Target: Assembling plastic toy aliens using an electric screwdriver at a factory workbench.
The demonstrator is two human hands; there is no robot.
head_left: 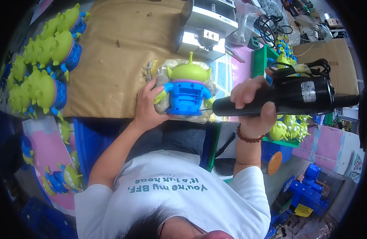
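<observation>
A green and blue alien toy figure (pixel 186 95) lies back side up in front of me, its open battery compartment showing. My left hand (pixel 148 104) grips the toy by its left side, fingers around the green hand and thumb at the bottom edge. My right hand (pixel 255 103) is closed around a black electric screwdriver (pixel 285 95), held nearly level. The screwdriver's thin bit points left at the toy's lower right corner; whether it touches a screw I cannot tell. Under the toy is a pad wrapped in clear plastic (pixel 164 68).
Rows of similar alien toys (pixel 42 89) stand on the left. Brown paper (pixel 107 51) covers the bench. A white machine (pixel 207 30) stands behind the toy. To the right are green bins (pixel 260 61) with more toys and a cardboard box (pixel 330 59). A cable (pixel 346 100) trails from the screwdriver.
</observation>
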